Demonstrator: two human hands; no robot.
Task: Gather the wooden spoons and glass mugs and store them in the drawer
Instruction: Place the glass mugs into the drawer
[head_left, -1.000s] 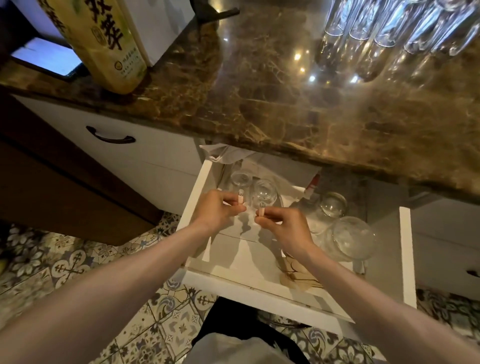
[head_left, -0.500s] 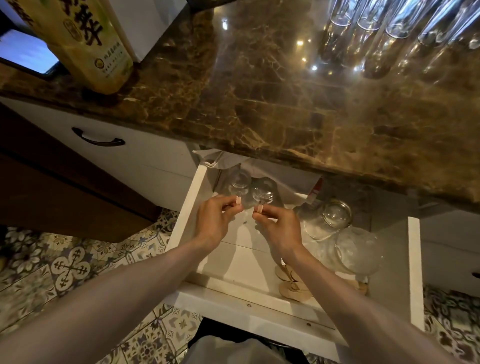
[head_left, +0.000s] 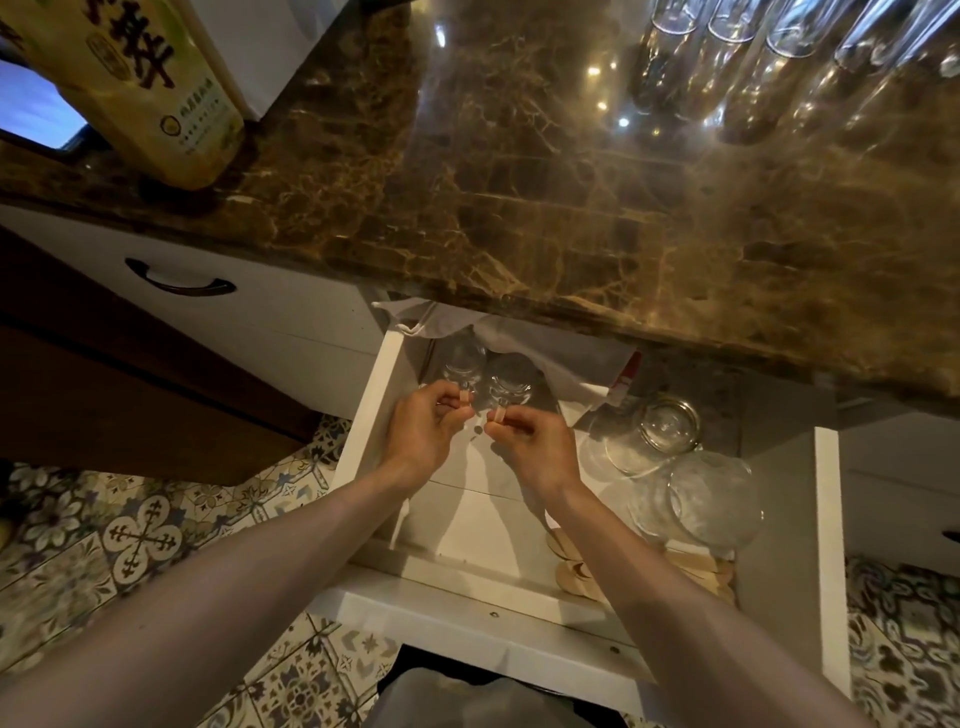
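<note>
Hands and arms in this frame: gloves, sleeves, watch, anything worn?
Nothing worn that shows. The left hand and right hand are bare, no gloves, no rings visible. Both forearms are bare up to the frame edge: no sleeves, watch or bands.

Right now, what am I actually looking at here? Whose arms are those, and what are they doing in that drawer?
No machine here: a person wears a camera on the head, looking down at their own bare arms. The left hand and right hand each pinch the handle of a small glass mug at the back of an open white drawer. In the drawer there are also larger glass jars lying on the right, wooden pieces at the front and a grey cloth. Above is a brown marble counter with tall glasses and a yellow bottle.
</note>
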